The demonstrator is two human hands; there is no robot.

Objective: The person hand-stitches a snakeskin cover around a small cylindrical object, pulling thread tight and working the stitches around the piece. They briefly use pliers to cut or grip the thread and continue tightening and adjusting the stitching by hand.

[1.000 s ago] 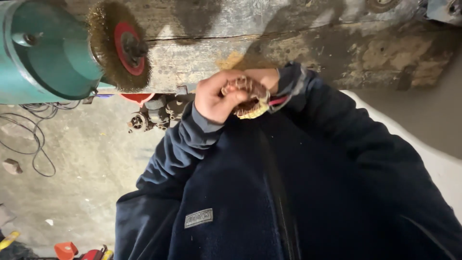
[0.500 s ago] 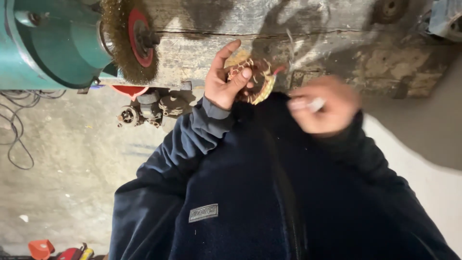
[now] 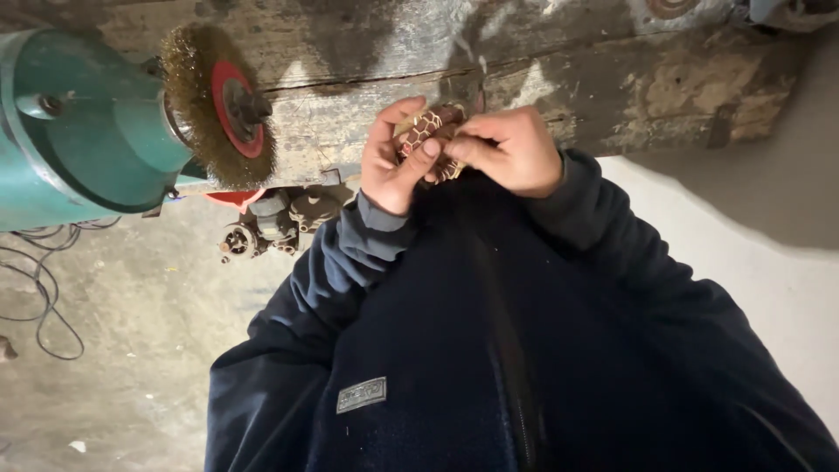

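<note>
Both hands (image 3: pixel 454 153) around patterned piece (image 3: pixel 426 127)

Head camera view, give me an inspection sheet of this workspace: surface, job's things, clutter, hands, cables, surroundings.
Surface: worn wooden bench, cracked and stained, its top hardly in view.
Job's things: small brown patterned piece held in front of the bench edge; its kind cannot be told.
Clutter: grey metal parts on the floor under the bench; small red thing beside them.
Hands: left hand grips the piece from below; right hand pinches it from the other side.
Cables: black cable looped on the floor at left.
Surroundings: teal motor with wire brush wheel on a red hub; concrete floor; dark blue jacket fills the lower frame.
</note>
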